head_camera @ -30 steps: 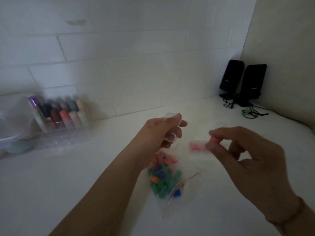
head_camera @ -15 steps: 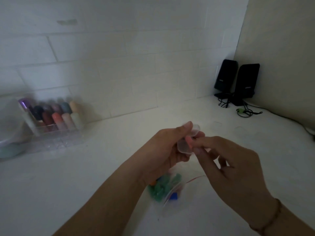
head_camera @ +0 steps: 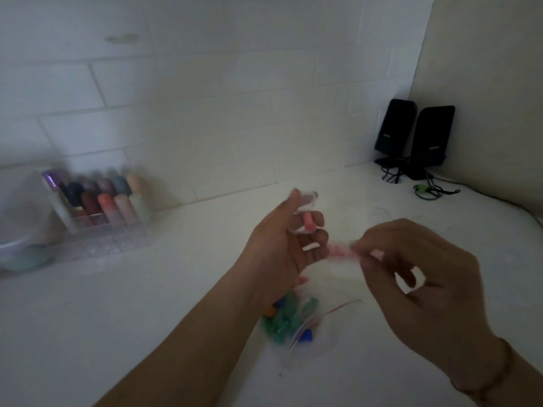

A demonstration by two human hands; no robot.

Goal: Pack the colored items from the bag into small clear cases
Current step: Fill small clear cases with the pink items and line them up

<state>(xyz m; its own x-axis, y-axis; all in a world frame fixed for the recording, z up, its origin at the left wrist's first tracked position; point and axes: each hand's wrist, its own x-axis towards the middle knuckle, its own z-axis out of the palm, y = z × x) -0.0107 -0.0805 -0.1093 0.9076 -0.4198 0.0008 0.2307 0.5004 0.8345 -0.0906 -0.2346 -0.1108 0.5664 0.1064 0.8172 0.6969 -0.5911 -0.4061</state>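
Countertop (head_camera: 123, 312), white, carries every item. Clear organizer (head_camera: 97, 227) of coloured tubes sits back left; two black speakers (head_camera: 414, 136) stand in the back right corner. Zip bag (head_camera: 293, 321) of green, blue and orange pieces lies below the hands. Left hand (head_camera: 282, 248) grips a small clear case (head_camera: 305, 214) holding a pink piece (head_camera: 308, 223). Right hand (head_camera: 417, 277), fingertips pinched together, holds blurred pink pieces (head_camera: 342, 251) just beside the left fingers.
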